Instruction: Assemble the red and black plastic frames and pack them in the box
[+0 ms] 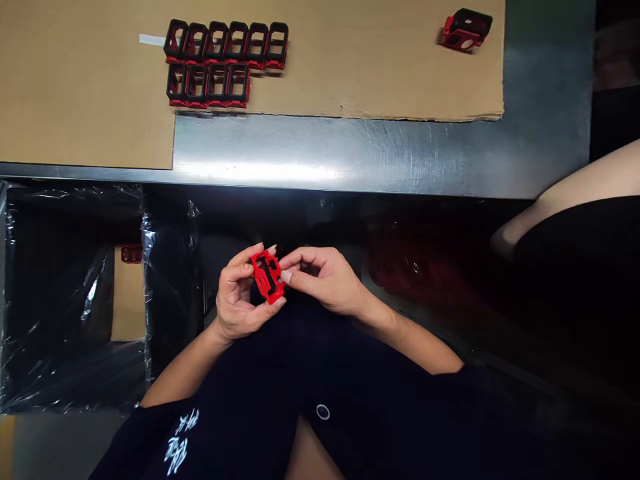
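A small red plastic frame (263, 283) with cut-outs and black showing inside is held up in front of my body. My left hand (239, 297) grips it by its upper and lower edges, fingers above and thumb below. My right hand (327, 280) has thumb and forefinger pinched at the frame's right edge, touching it. Whether a small part also sits between those fingertips is hidden. Beyond my hands, two rows of similar black-and-red frames (217, 43) stand side by side on cardboard.
Cardboard (375, 60) covers much of the metal table (320, 153). Another black-and-red frame (467, 30) lies tilted at the far right. Left, below the table edge, a plastic-lined bin (65, 287) contains a cardboard piece and red parts. Another person's arm (575, 177) rests at right.
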Tool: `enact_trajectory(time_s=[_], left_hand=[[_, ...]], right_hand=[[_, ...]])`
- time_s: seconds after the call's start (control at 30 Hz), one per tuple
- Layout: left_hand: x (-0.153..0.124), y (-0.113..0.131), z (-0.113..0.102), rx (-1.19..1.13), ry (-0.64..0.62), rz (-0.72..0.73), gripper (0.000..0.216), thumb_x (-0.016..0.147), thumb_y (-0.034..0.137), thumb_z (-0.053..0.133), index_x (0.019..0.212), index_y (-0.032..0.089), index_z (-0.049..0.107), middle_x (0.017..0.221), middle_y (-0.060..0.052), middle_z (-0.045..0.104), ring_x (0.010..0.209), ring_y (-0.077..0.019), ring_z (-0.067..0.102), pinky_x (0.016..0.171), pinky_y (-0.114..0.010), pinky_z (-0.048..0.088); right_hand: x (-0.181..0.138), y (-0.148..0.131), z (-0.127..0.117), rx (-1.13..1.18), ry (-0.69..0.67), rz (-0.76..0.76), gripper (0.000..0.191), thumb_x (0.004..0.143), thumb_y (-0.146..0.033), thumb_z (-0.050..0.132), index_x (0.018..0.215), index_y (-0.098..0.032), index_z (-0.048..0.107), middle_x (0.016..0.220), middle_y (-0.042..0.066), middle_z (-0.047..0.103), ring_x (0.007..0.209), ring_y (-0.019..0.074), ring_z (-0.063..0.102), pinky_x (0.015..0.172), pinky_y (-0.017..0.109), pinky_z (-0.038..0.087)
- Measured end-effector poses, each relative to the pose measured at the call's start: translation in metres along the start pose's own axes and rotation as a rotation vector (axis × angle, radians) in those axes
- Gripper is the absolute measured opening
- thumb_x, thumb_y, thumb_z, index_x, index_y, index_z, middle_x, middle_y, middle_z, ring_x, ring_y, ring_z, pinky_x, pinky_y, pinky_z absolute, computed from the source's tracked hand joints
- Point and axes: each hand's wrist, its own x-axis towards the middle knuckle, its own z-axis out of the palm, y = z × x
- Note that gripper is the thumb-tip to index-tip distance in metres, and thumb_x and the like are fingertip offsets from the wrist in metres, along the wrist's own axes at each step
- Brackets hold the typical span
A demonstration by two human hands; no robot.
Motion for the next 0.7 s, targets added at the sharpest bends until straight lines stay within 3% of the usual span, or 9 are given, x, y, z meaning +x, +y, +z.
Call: enact_trajectory(time_s=[0.27,0.33,0.4,0.47,0.53,0.6,0.7], left_hand=[[-0.007,-0.008,-0.004,0.035,0.031,0.026,0.081,0.072,0.002,0.085,0.139,0.033,0.051,0.151,-0.009,0.05,0.132,-0.0307,0.063,0.104,-0.044,0.06],[-0.009,-0.006,-0.013,0.101,0.038,0.035,0.082,0.07,0.006,0.087,0.138,0.035,0.051,0.148,-0.009,0.052,0.133,-0.0326,0.062,0.107,-0.05,0.057],[-0.005,-0.005,-0.037,0.15,0.113,0.032,0.075,0.069,0.014,0.089,0.132,0.033,0.054,0.144,-0.009,0.056,0.133,-0.0338,0.061,0.108,-0.053,0.054],[0.002,-0.005,-0.083,0.18,0.348,-0.01,0.065,0.067,0.025,0.092,0.122,0.029,0.058,0.138,-0.008,0.06,0.131,-0.0326,0.062,0.106,-0.049,0.056],[0.008,-0.007,-0.149,0.222,0.755,-0.149,0.059,0.067,0.036,0.093,0.113,0.026,0.058,0.13,-0.007,0.064,0.121,-0.0271,0.068,0.099,-0.04,0.059],[0.005,-0.013,-0.222,0.323,1.207,-0.515,0.046,0.077,0.035,0.086,0.112,0.025,0.057,0.121,-0.001,0.066,0.106,-0.0156,0.071,0.089,-0.027,0.06],[-0.014,-0.033,-0.313,0.343,1.421,-0.805,0.027,0.097,0.032,0.065,0.118,0.016,0.06,0.112,-0.007,0.068,0.094,-0.0159,0.07,0.08,-0.031,0.061]], right_hand=[[0.006,0.0,0.002,-0.025,-0.067,0.034,0.022,0.079,-0.033,0.079,0.094,-0.017,0.077,0.077,0.001,0.074,0.067,0.0138,0.066,0.067,0.027,0.052],[0.007,0.0,0.004,-0.072,-0.082,0.05,0.026,0.079,-0.038,0.08,0.095,-0.018,0.078,0.08,0.003,0.075,0.069,0.0155,0.068,0.068,0.028,0.053],[0.01,0.002,0.006,-0.153,-0.054,0.056,0.03,0.08,-0.043,0.08,0.097,-0.019,0.078,0.082,0.005,0.077,0.072,0.0174,0.07,0.069,0.03,0.054],[0.016,0.006,0.007,-0.252,-0.018,0.057,0.034,0.082,-0.048,0.079,0.099,-0.019,0.079,0.084,0.007,0.078,0.075,0.0198,0.071,0.071,0.031,0.056],[0.024,0.012,0.006,-0.33,0.001,0.068,0.038,0.081,-0.052,0.079,0.099,-0.019,0.079,0.086,0.009,0.079,0.078,0.0222,0.073,0.074,0.033,0.057],[0.033,0.02,0.004,-0.388,0.032,0.103,0.042,0.08,-0.056,0.078,0.1,-0.019,0.079,0.087,0.01,0.08,0.079,0.0235,0.074,0.073,0.033,0.058],[0.045,0.035,-0.002,-0.466,0.124,0.178,0.049,0.075,-0.061,0.079,0.1,-0.019,0.08,0.087,0.011,0.08,0.077,0.0245,0.074,0.068,0.031,0.059]])
